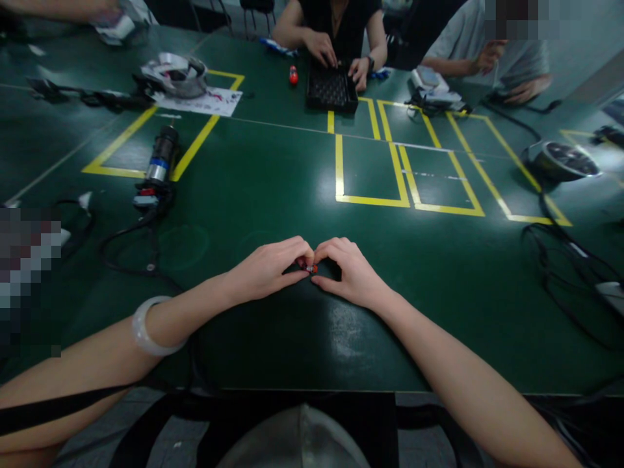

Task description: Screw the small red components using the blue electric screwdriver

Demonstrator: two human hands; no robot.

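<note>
Green tabletop [263, 175], yellow tape [339, 166], red piece [314, 268]; floor [180, 435] below

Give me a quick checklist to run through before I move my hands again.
1. Both hands at the small red part: ok, the left hand and right hand meet around it.
2. Grip on the part secure: cannot tell, it is tiny and partly hidden by fingers.
3. Left arm free of cord: not ok, a black cord runs up to the left forearm.
4. Left arm free of jewelry: not ok, a pale bangle sits on it.
5. Co-worker's hands out of the way: ok, they are across the table at the black tray.
</note>
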